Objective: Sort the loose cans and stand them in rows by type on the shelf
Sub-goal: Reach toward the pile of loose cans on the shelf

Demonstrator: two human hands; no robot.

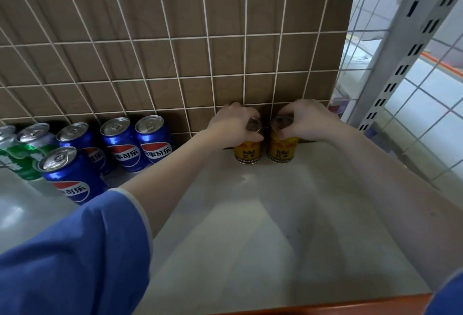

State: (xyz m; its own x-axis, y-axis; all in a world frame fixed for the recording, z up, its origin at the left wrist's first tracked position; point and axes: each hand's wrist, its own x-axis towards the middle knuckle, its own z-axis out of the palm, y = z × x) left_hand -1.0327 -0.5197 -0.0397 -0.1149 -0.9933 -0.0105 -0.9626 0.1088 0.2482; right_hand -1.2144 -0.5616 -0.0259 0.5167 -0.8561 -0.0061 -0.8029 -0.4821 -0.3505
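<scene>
The left hand (pixel 231 125) curls over the top of one gold Red Bull can (pixel 248 150), fingers wrapped round its rim and thumb against its side, while the right hand (pixel 304 120) grasps the top of a second gold can (pixel 281 150) the same way. Both cans stand upright on the pale shelf (pixel 250 214), just beside each other with a narrow gap between, and they sit close against the white wire grid (pixel 175 38) with brown cardboard (pixel 150 64) behind it; whether they touch the grid is hard to tell from this angle. Well off to the left of the left hand, four blue Pepsi cans (pixel 125 144) stand upright, three in a row along the grid and one (pixel 67 174) in front, nearer the person. Beyond them, farthest from the hands, stand green cans (pixel 30 154), partly cut off at the edge. A blue sleeve (pixel 75 252) covers the left upper arm. To the right of the right hand rises a grey slotted shelf post (pixel 406 46), with white tiles (pixel 426 119) past it
</scene>
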